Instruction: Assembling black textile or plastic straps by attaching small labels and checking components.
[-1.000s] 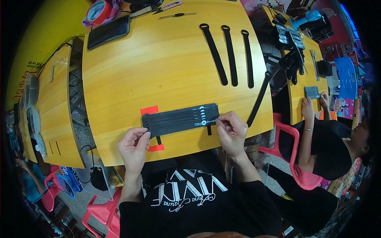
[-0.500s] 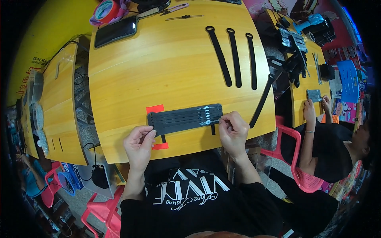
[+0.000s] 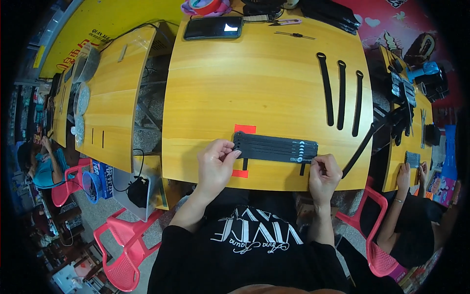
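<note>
Side by side in a flat row, several black hook-and-loop cable straps (image 3: pixel 274 146) with small white markings at the right end lie near the table's front edge. The thumb and fingers of my left hand (image 3: pixel 215 159) pinch the row's lower left end. At its lower right corner, my right hand (image 3: pixel 325 177) grips with closed fingertips. Two narrow black strips stick out beneath the row, a left strip (image 3: pixel 245 164) and a right strip (image 3: pixel 302 169). Red tape (image 3: pixel 245 128) shows above the left end, and another red piece (image 3: pixel 240 173) below it.
Three loose black straps (image 3: pixel 341 95) lie at the right of the yellow table (image 3: pixel 220 93); another strap (image 3: pixel 359 151) slants across its right edge. At the back are a phone (image 3: pixel 213 28) and a pink-handled tool (image 3: pixel 289 22). A co-worker (image 3: pixel 416 210) handles similar straps at the right table.
The view has swung left, so the table and hands appear farther right. Both hands keep their hold on the ends of the strap row, which looks otherwise the same.
</note>
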{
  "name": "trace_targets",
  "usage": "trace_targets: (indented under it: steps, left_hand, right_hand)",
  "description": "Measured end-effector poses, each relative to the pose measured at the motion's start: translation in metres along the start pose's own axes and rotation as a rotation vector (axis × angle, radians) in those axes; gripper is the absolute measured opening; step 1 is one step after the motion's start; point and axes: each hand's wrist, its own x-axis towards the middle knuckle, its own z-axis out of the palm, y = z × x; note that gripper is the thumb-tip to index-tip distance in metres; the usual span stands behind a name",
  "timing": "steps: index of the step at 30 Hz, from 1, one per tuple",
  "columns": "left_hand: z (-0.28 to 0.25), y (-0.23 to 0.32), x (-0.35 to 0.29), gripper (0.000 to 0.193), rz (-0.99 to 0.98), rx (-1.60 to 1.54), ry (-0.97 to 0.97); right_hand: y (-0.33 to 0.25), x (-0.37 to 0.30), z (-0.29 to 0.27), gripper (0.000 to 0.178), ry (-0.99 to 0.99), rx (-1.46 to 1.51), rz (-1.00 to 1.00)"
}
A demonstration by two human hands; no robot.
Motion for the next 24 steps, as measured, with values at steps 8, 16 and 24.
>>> trace_targets:
  steps: [8,16,24]
  left_hand:
    - [-0.002,0.006,0.004,0.017,0.02,0.091,-0.031]
    - [-0.001,-0.003,0.002,0.016,0.02,0.05,-0.029]
    - [-0.013,0.018,0.012,0.015,0.149,0.352,-0.101]
  right_hand:
    - [-0.001,0.0,0.001,0.011,-0.002,-0.012,0.005]
    - [-0.002,0.001,0.001,0.01,0.001,-0.023,-0.005]
    - [-0.003,0.002,0.002,0.009,0.0,-0.06,-0.031]
